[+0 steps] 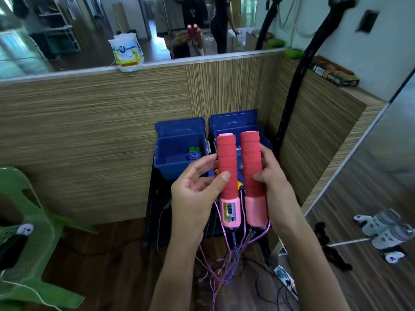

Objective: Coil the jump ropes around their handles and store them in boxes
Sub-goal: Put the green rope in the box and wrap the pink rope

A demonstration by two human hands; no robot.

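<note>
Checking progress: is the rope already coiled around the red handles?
No: the rope hangs loose below the red handles, which are bare.

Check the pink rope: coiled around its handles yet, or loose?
Loose. The pink rope hangs in tangled strands below the two red handles, held side by side by the left hand and right hand; no turns wrap the foam.

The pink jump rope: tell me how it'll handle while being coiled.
The cord hangs limp and tangled below the handles, so it is probably floppy and snag-prone. The ribbed foam grips likely resist slipping in the left hand and right hand.
</note>
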